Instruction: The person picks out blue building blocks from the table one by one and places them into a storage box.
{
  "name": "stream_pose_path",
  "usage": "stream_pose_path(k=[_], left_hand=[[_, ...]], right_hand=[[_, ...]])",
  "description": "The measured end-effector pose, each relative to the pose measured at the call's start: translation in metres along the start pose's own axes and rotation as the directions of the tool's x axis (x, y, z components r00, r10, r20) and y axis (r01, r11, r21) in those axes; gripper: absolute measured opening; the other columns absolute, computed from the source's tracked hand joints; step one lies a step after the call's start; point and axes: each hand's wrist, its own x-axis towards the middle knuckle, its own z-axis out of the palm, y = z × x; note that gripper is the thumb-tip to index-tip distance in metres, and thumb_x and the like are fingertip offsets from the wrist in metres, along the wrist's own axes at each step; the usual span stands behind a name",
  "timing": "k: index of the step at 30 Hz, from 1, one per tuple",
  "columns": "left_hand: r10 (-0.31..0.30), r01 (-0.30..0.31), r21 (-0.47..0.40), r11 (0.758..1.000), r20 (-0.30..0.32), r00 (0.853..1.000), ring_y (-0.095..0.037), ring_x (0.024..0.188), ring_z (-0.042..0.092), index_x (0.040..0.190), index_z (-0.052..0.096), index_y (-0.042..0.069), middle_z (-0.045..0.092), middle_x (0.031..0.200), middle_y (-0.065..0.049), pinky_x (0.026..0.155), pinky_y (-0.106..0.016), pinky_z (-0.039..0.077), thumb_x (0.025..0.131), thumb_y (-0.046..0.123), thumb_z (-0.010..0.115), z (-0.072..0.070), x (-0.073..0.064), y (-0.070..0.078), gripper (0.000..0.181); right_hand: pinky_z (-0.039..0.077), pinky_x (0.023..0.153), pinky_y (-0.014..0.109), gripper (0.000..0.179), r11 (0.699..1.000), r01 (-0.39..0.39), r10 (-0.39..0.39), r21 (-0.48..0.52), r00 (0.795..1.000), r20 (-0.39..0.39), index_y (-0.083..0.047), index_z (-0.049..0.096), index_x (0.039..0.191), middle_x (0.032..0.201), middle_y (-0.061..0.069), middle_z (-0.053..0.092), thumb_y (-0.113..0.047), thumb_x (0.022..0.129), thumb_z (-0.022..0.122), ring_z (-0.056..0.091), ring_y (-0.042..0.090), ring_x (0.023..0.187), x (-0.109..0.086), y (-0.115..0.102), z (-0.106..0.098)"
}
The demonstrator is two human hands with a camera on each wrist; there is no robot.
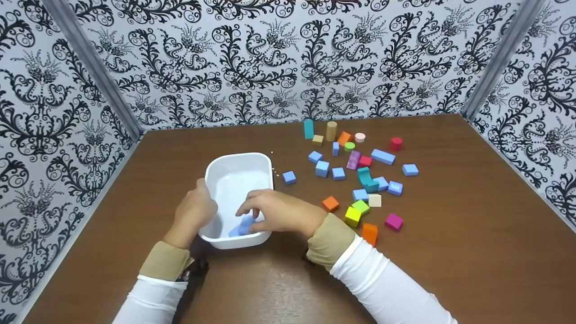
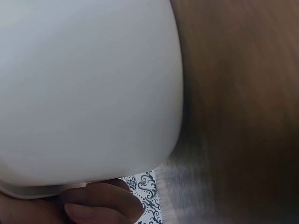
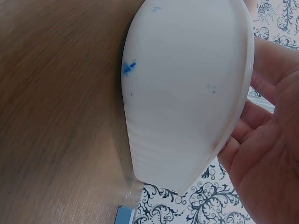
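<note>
A white plastic tub (image 1: 239, 173) sits on the left half of the brown table. My left hand (image 1: 196, 208) grips its left rim; in the left wrist view curled fingers (image 2: 100, 205) show at the edge of the tub's wall (image 2: 93, 93). Over the tub's near right side is my right hand (image 1: 279, 209), thumb and fingers spread apart. Blurred blue blocks (image 1: 245, 224) lie under and between those fingers, low in the tub. The right wrist view shows the tub's outer wall (image 3: 187, 84) with blue smudges, and the right hand (image 3: 266, 121) reaching over its rim.
Right of the tub, several wooden blocks are scattered, among them a blue block (image 1: 289, 177), an orange cube (image 1: 330, 204), a yellow cube (image 1: 353, 216), a teal arch (image 1: 366, 180) and a red cylinder (image 1: 395, 144). Patterned walls (image 1: 279, 58) border the table.
</note>
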Motion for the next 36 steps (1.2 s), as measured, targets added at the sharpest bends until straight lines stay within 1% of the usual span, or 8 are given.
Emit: stream_pose_path(k=[11,17,20,23,26,28,34,36], left_hand=[[0.017,-0.018,-0.011,1.0,-0.008,1.0,-0.045,0.102,0.069,0.155,0.026,-0.014,0.066,0.123,-0.037,0.078,-0.058,0.055,0.095,0.005,0.045,0.0,-0.001,-0.002,0.066],[0.001,-0.001,0.0,1.0,-0.002,1.0,-0.047,0.107,0.068,0.156,0.026,-0.013,0.064,0.126,-0.038,0.084,-0.06,0.054,0.096,0.005,0.045,0.0,0.0,-0.001,0.066],[-0.004,0.004,0.001,1.0,0.003,1.0,-0.048,0.109,0.067,0.156,0.025,-0.012,0.063,0.127,-0.038,0.086,-0.06,0.053,0.097,0.006,0.045,0.0,0.001,-0.001,0.065],[-0.01,0.01,0.001,1.0,0.011,1.0,-0.048,0.109,0.067,0.157,0.024,-0.012,0.063,0.128,-0.038,0.086,-0.06,0.053,0.098,0.006,0.045,0.0,0.001,0.0,0.065],[-0.014,0.014,0.003,1.0,0.015,1.0,-0.048,0.108,0.067,0.157,0.024,-0.012,0.062,0.128,-0.039,0.086,-0.06,0.053,0.098,0.006,0.045,0.0,0.001,0.001,0.065],[-0.014,0.014,0.004,1.0,0.018,1.0,-0.048,0.108,0.067,0.157,0.023,-0.012,0.062,0.128,-0.039,0.086,-0.059,0.053,0.099,0.006,0.044,0.0,0.002,0.0,0.065],[-0.019,0.019,-0.001,1.0,0.03,0.999,-0.046,0.108,0.066,0.158,0.022,-0.012,0.061,0.13,-0.038,0.086,-0.058,0.054,0.099,0.006,0.046,0.0,0.002,0.0,0.066],[-0.02,0.02,-0.001,1.0,0.035,0.999,-0.046,0.107,0.066,0.158,0.022,-0.011,0.062,0.129,-0.038,0.084,-0.058,0.054,0.099,0.007,0.045,0.0,0.002,0.0,0.066]], right_hand=[[0.051,0.082,0.022,0.035,0.999,0.032,-0.032,-0.011,0.999,-0.035,-0.009,0.078,0.127,0.115,0.007,0.072,-0.016,0.094,0.083,0.067,0.019,0.096,0.0,0.001,0.001],[0.054,0.087,0.03,0.033,0.993,0.106,-0.115,-0.055,0.972,-0.203,-0.006,0.076,0.128,0.116,0.008,0.072,-0.017,0.097,0.079,0.069,0.022,0.099,-0.002,0.006,-0.011],[0.055,0.09,0.036,0.031,0.994,0.081,-0.099,-0.073,0.951,-0.294,-0.004,0.076,0.126,0.116,0.01,0.073,-0.016,0.097,0.079,0.07,0.026,0.101,-0.006,0.015,-0.024],[0.055,0.094,0.037,0.031,0.997,0.007,-0.034,-0.076,0.928,-0.37,-0.004,0.076,0.125,0.116,0.01,0.073,-0.014,0.096,0.079,0.069,0.025,0.104,-0.014,0.028,-0.038],[0.054,0.099,0.038,0.031,0.992,-0.116,0.08,-0.058,0.902,-0.425,-0.007,0.076,0.126,0.119,0.01,0.071,-0.014,0.096,0.079,0.067,0.025,0.109,-0.022,0.042,-0.052],[0.052,0.103,0.041,0.032,0.977,-0.209,0.171,-0.034,0.873,-0.457,-0.008,0.076,0.127,0.122,0.01,0.07,-0.014,0.096,0.078,0.066,0.027,0.115,-0.027,0.052,-0.06],[0.051,0.105,0.05,0.038,0.873,-0.487,0.429,0.026,0.742,-0.515,-0.005,0.073,0.131,0.134,0.018,0.066,-0.015,0.095,0.075,0.064,0.036,0.122,-0.047,0.088,-0.073],[0.05,0.105,0.053,0.042,0.834,-0.55,0.49,0.036,0.71,-0.506,-0.003,0.071,0.134,0.135,0.02,0.064,-0.015,0.094,0.074,0.063,0.039,0.124,-0.054,0.099,-0.075]])
